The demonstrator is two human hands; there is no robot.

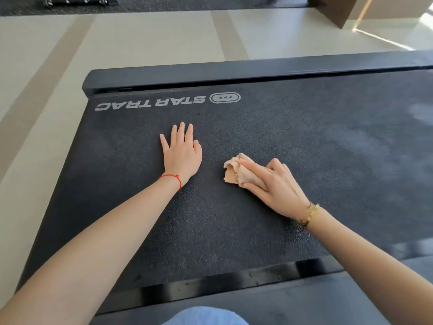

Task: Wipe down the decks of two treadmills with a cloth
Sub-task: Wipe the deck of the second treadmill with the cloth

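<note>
The cloth [236, 172] is a small, crumpled tan rag, and it lies on the black deck [304, 137] near the middle of the part we can see. The right hand [271, 184] is on top of it, with the thumb and fingers curled around the bunched part so that it holds the cloth and presses it down on the deck. The loose end of the cloth sticks out toward the left hand [181, 153]. The left hand holds nothing. It lies flat on the deck with its fingers straight and a little spread, pointing at the white letters [150, 103] near the far end bar [210, 75]. The two hands are near each other but not touching, with bare deck between them. The cloth is in the right hand, so that is the hand that will wipe, and the left hand looks like it is just propping the person up. The deck runs long from left to right here, and most of the bare deck lies off to the right of the cloth. So the next wipe probably goes sideways, along the long way of the deck. Only one treadmill deck shows here.
</note>
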